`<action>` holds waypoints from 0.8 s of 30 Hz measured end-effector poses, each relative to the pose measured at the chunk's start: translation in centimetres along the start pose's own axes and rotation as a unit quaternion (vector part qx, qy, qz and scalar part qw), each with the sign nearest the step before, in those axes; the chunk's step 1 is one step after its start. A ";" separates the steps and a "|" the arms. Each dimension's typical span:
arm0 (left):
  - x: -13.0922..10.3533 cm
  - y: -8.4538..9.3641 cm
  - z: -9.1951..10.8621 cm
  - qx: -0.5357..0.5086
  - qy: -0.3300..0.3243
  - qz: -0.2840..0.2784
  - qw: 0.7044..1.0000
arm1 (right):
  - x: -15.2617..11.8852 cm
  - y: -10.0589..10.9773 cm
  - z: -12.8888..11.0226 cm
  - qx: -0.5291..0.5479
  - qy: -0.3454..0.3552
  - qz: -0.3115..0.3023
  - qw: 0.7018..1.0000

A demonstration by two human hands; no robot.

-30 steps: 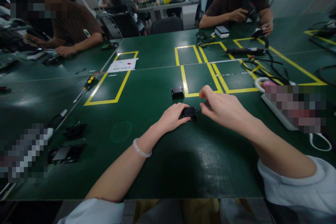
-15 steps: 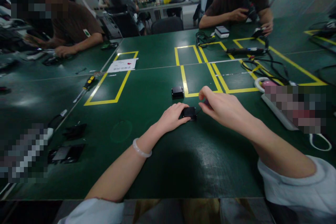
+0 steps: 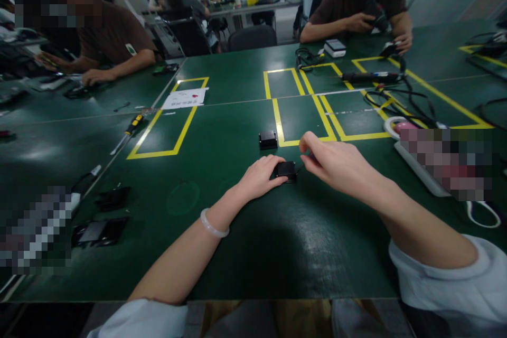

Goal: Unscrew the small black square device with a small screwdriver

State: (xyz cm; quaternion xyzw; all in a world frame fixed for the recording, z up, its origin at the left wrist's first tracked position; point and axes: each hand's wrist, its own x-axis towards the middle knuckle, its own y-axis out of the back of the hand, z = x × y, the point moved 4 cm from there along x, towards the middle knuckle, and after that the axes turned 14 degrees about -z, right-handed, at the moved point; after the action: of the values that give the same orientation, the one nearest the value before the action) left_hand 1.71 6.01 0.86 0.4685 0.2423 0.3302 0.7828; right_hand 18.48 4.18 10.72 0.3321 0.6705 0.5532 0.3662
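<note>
My left hand lies on the green table with thumb and fingers around the left side of a small black rectangular box. My right hand is just to the right of this box, its thumb and index finger closed in a pinch. From that pinch a thin dark rod-like tool points toward the box's right edge; its kind and most of its length are hidden. Behind the held box sits a second, similar black box, apart from both hands.
Yellow tape outlines mark the table. A yellow-black screwdriver and a paper sheet lie left. Black parts sit near left. Cables and a pixelated object with a pale edge lie right. Co-workers sit across the table.
My right hand has shifted very slightly while pinching the thin tool. My left hand and the two boxes stay where they were.
</note>
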 end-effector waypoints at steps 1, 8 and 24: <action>0.0 0.0 0.0 0.000 -0.001 0.001 1.000 | 0.0 0.0 0.0 0.002 0.001 0.003 1.000; 0.0 0.0 0.1 -0.002 0.004 -0.003 1.000 | 0.0 -0.1 0.0 -0.007 -0.012 -0.006 1.000; 0.0 0.0 0.1 0.006 0.002 -0.003 1.000 | 0.0 -0.1 0.0 -0.012 -0.015 -0.005 1.000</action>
State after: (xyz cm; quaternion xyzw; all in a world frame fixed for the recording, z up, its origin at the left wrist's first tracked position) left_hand 1.77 5.97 0.88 0.4715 0.2475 0.3272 0.7806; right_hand 18.49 4.23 10.64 0.3326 0.6601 0.5541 0.3829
